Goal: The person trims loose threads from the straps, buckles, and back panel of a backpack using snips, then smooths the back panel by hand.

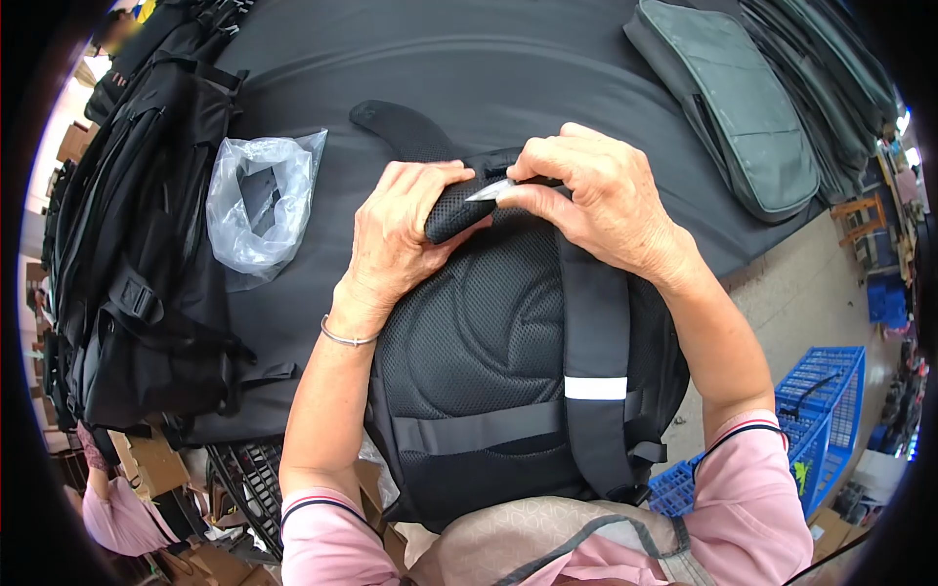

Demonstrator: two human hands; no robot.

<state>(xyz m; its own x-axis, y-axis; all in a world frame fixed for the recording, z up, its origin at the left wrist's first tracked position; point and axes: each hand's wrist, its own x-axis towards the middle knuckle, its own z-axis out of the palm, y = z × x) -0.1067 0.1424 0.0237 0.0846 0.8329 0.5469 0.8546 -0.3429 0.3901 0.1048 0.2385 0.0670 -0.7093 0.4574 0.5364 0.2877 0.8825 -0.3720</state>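
A black backpack lies with its padded mesh back up at the table's near edge. My left hand is closed round a padded shoulder strap near the top of the pack, folding it. My right hand pinches a small pointed metal tool between thumb and fingers, its tip against the strap's edge. The other shoulder strap, with a white band, runs down the pack's right side.
A clear plastic bag lies left of the pack. Black bags are piled at the left, grey-green bags at the upper right. Blue crates stand on the floor at right. Another person's pink sleeve shows at lower left.
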